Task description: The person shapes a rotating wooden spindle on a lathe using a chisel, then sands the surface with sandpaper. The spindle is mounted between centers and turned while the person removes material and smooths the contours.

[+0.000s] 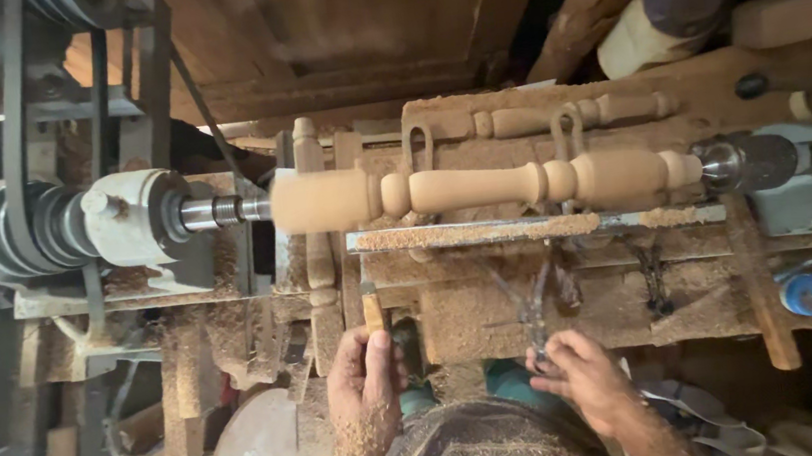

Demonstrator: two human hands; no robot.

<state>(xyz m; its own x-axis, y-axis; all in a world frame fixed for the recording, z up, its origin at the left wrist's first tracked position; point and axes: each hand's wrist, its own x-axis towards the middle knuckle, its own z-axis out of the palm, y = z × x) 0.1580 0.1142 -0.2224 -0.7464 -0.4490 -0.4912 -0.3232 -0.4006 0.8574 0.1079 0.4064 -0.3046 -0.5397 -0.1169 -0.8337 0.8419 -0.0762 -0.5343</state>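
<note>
Two hands sit below a lathe thick with sawdust: the left hand (366,373) is closed around a wooden-handled chisel (372,307) aimed up at the tool rest (527,228), and the right hand (582,372) pinches dark metal calipers (533,305). Above, the pale turned spindle (482,187), beaded and smooth, looks blurred between the centres; a steel tip could catch and kick, and a sleeve or finger could be drawn in.

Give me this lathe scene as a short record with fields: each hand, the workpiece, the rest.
left hand: grips a wooden-handled chisel, blade toward the tool rest
right hand: fingers on metal calipers
workpiece: turned wooden spindle mounted between lathe ends, blurred at its left
tool rest: metal bar below spindle, covered in sawdust
behind: a second, finished spindle
</note>
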